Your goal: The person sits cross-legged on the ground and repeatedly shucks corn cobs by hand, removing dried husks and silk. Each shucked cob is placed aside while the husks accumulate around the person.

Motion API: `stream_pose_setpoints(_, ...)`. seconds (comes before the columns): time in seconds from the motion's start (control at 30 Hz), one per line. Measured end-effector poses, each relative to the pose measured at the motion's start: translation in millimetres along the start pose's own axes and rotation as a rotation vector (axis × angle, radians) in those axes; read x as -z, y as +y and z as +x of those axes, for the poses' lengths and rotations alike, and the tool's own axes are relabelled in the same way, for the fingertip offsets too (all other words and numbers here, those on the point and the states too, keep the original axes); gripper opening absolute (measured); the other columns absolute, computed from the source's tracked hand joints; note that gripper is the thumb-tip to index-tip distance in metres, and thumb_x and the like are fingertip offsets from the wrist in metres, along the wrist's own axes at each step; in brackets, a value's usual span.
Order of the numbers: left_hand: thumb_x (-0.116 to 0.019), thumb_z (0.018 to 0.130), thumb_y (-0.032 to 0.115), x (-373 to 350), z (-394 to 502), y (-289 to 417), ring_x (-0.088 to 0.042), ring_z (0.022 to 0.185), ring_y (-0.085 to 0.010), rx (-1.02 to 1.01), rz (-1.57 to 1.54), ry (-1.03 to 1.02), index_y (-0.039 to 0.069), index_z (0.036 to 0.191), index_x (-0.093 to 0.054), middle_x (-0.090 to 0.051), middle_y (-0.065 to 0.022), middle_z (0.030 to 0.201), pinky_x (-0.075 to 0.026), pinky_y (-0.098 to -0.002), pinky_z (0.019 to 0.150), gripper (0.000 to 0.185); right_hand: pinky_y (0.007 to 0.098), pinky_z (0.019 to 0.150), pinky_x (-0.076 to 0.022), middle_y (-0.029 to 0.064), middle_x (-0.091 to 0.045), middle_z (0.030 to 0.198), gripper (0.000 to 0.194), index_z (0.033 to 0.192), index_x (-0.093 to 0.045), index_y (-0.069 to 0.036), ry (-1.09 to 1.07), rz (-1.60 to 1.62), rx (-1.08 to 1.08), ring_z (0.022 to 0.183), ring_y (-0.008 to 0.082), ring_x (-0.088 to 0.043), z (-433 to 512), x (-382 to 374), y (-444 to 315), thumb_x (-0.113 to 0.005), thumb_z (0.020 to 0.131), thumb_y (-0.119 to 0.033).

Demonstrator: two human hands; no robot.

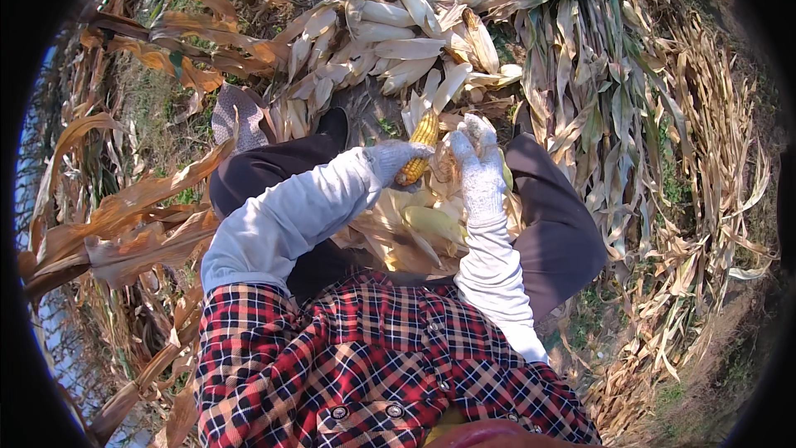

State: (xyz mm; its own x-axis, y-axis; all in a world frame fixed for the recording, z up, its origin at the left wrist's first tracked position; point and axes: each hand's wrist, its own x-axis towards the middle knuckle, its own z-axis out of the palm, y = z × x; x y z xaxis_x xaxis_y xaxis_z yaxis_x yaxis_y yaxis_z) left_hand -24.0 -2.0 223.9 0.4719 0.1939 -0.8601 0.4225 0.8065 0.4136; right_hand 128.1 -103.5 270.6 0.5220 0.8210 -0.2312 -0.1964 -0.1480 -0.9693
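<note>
My left hand [398, 158], in a white knit glove, grips a bare yellow corn cob [425, 130] near its lower end. The cob slants up and to the right, its kernels exposed. Just right of it, my right hand [477, 143], also gloved, has curled fingers around a dry corn husk [445, 162] with brown silk; the fingertips partly hide the hold. Pale loose husks [429, 218] lie between my legs, beneath both hands.
Ahead of my feet lies a heap of ears in pale husks [404, 37]. Cut corn stalks [597, 87] are laid along the right. Dry brown corn leaves [143, 205] reach in from the left, close to my left arm. A dotted cloth-like piece [238, 117] sits by my left knee.
</note>
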Motion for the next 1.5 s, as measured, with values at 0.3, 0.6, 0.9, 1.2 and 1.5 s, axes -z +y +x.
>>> stream_pose_setpoints(0.3,-0.065,0.101,0.034,111.7,67.4,177.6,-0.070,0.081,-0.0215,-0.858,-0.190,0.427,0.004,0.130,-0.061,-0.071,-0.0106,0.101,-0.060,-0.0324,0.075,0.041,0.0298,0.097,-0.0482,0.0068,-0.068,0.118,0.044,0.134,-0.061,-0.002,-0.215,-0.286,-0.144,0.107,0.0144,-0.061,-4.2,-19.2,-13.7,-0.071,0.095,-0.019)
stream_pose_setpoints(0.6,-0.054,0.096,0.044,195.4,218.8,23.4,-0.066,0.115,-0.0371,-0.237,0.849,0.674,0.005,0.117,-0.073,-0.072,-0.0197,0.120,-0.051,-0.0425,0.100,0.048,0.0323,0.108,-0.0442,0.0137,-0.062,0.135,0.051,0.140,-0.055,0.001,-0.311,-0.173,-0.356,0.124,0.0200,-0.059,2.5,-17.7,2.8,-0.070,0.098,-0.022)
stream_pose_setpoints(0.9,-0.057,0.098,0.035,177.7,278.8,23.5,-0.069,0.104,-0.0351,-0.583,0.903,0.880,0.007,0.112,-0.069,-0.072,-0.0224,0.107,-0.053,-0.0429,0.088,0.033,0.0338,0.110,-0.0439,0.0148,-0.061,0.134,0.048,0.140,-0.053,0.001,-0.344,-0.200,-0.422,0.125,0.0205,-0.057,5.7,-16.7,14.3,-0.069,0.098,-0.014)
stream_pose_setpoints(1.2,-0.058,0.094,0.034,122.1,299.9,114.9,-0.069,0.103,-0.0390,-0.571,1.130,0.755,0.007,0.113,-0.069,-0.072,-0.0239,0.104,-0.053,-0.0455,0.089,0.034,0.0314,0.106,-0.0459,0.0068,-0.064,0.126,0.045,0.141,-0.055,-0.002,-0.280,0.018,-0.487,0.118,0.0144,-0.059,7.5,-18.7,28.1,-0.068,0.099,-0.011)
stream_pose_setpoints(1.5,-0.057,0.091,0.034,141.7,239.1,49.3,-0.068,0.102,-0.0423,-0.541,1.127,0.548,0.007,0.113,-0.069,-0.072,-0.0244,0.102,-0.054,-0.0476,0.089,0.037,0.0330,0.107,-0.0458,0.0129,-0.064,0.128,0.050,0.141,-0.053,0.001,-0.316,-0.087,-0.509,0.121,0.0211,-0.060,7.3,-20.8,12.0,-0.068,0.099,-0.020)
